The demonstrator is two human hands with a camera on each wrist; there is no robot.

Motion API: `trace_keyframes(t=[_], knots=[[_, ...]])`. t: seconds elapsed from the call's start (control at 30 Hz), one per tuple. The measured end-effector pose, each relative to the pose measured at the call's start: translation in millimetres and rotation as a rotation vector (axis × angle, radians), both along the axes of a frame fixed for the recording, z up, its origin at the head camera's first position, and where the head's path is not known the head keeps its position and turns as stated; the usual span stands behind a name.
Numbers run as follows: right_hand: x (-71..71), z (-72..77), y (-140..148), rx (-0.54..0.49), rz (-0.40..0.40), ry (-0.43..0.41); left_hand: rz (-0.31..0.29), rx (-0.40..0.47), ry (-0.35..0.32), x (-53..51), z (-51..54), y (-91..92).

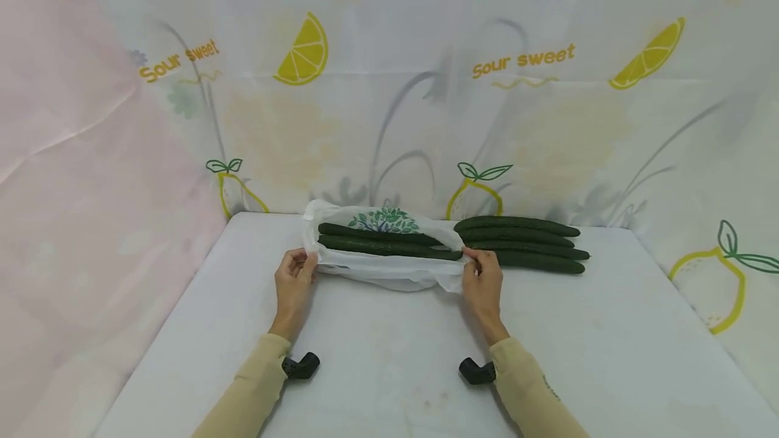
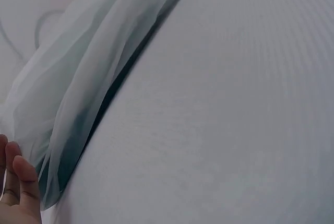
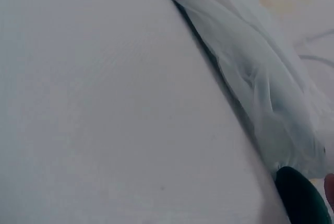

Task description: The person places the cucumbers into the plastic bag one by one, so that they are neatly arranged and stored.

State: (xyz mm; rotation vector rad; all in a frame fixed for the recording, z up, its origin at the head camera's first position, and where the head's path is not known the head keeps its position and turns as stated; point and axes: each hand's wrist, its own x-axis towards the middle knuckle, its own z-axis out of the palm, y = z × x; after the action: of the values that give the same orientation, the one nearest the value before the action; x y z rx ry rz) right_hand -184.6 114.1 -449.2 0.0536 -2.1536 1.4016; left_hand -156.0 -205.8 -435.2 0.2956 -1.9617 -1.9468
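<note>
A white plastic bag (image 1: 389, 276) with a printed tree lies lengthwise near the back of the table, its mouth spread wide. Inside it, two dark green cucumbers (image 1: 389, 247) lie side by side. My left hand (image 1: 295, 286) pinches the bag's rim at its left end; in the left wrist view its fingers (image 2: 27, 179) are against the thin plastic. At the opposite end my right hand (image 1: 483, 282) pinches the rim between thumb and fingers. Only a fingertip of it shows at the edge of the right wrist view. The cucumbers' right ends reach close to the right hand.
Several loose cucumbers (image 1: 523, 245) lie in a stack of parallel rows just right of the bag, close behind the right hand. A white table (image 1: 389, 370) spreads in front. Printed cloth (image 1: 389, 120) with lemons hangs along the table's back edge.
</note>
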Motion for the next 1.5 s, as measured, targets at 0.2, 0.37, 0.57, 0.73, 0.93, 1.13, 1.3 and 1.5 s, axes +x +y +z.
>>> trace_keyframes(t=[0.2, 0.37, 0.57, 0.73, 0.93, 1.13, 1.3, 1.5], knots=[[-3.9, 6.9, -2, -0.055, 0.008, 0.044, 0.01, 0.0, 0.025, 0.8, 1.5, -0.8], [-4.3, 10.8, -2, 0.031, 0.072, -0.069, 0.039, 0.009, 0.05, 1.2, 2.3, -3.3], [-10.6, 20.1, -1, 0.113, 0.142, 0.02, 0.066, 0.029, 0.053, 1.5, 2.3, -7.5], [-22.5, 36.3, -7, 0.355, 0.318, 0.123, 0.088, 0.059, 0.068, 2.1, 1.4, -9.5], [-45.1, 51.5, -30, 0.617, 0.639, -0.103, 0.141, 0.112, 0.149, 1.3, 2.1, -13.0], [-72.0, 63.7, -54, 0.757, 0.766, -0.411, 0.143, 0.143, 0.161, -5.8, -12.5, -11.3], [-90.0, 69.7, -64, 0.753, 0.774, -0.581, 0.137, 0.147, 0.16, -10.1, -18.5, -6.1], [-97.9, 75.0, -70, 0.763, 0.803, -0.622, 0.129, 0.114, 0.129, -10.5, -19.1, -8.1]])
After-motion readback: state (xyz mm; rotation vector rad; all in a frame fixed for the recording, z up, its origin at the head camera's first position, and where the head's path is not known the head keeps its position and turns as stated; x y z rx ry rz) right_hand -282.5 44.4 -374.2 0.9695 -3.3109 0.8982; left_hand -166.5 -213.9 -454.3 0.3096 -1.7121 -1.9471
